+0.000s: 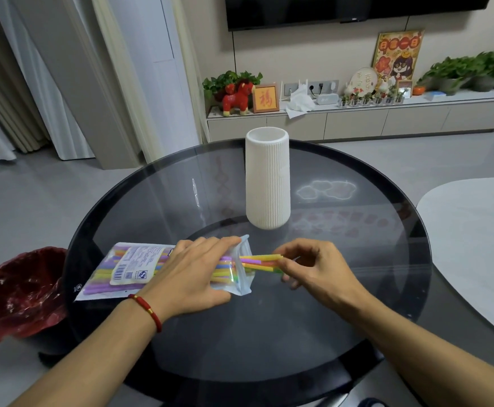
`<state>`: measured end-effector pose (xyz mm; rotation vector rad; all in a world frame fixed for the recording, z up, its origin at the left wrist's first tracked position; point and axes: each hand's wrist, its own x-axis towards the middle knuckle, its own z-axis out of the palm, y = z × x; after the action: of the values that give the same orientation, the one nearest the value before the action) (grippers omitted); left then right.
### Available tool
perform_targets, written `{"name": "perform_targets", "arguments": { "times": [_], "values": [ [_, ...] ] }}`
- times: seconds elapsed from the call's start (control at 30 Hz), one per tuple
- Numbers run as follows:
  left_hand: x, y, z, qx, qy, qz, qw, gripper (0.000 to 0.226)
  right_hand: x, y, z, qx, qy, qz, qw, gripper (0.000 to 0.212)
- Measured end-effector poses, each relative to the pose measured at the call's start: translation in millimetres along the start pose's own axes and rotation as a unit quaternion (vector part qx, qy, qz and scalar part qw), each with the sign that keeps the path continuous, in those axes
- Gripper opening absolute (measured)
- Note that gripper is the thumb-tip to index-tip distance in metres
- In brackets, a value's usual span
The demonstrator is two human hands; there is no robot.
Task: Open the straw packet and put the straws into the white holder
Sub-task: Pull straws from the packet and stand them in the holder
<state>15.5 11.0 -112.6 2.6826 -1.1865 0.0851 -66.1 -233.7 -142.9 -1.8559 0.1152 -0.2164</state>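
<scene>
A clear straw packet full of coloured straws lies flat on the round glass table, its open mouth facing right. My left hand presses down on the packet near that mouth. Several straws stick partway out of the opening. My right hand pinches their tips between thumb and fingers. The white ribbed holder stands upright and apart, behind both hands, near the table's middle. Its inside is hidden from me.
A bin lined with a red bag stands on the floor left of the table. A pale table edge curves in at the right. A low cabinet with ornaments and plants runs along the far wall.
</scene>
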Motion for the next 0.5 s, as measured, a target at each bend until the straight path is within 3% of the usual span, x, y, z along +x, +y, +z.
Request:
{"name": "perform_targets", "arguments": {
  "times": [0.13, 0.23, 0.4, 0.5],
  "values": [
    [1.3, 5.9, 4.8, 0.000, -0.003, 0.003, 1.000, 0.086, -5.0, 3.3, 16.6, 0.062, -0.045, -0.003, 0.997, 0.025],
    [2.9, 11.1, 6.7, 0.017, -0.013, -0.003, 1.000, 0.087, -0.7, 3.5, 22.6, 0.074, 0.005, -0.016, 0.997, 0.006],
    [-3.1, 1.3, 5.6, 0.071, -0.061, -0.053, 0.994, 0.100, 6.6, -2.7, -10.5, 0.107, 0.041, 0.007, 0.993, 0.010],
    [-2.8, 3.4, 5.6, 0.012, -0.074, -0.095, 0.993, 0.096, 5.9, -8.7, -26.8, 0.148, 0.045, -0.013, 0.988, 0.012]
  ]
}}
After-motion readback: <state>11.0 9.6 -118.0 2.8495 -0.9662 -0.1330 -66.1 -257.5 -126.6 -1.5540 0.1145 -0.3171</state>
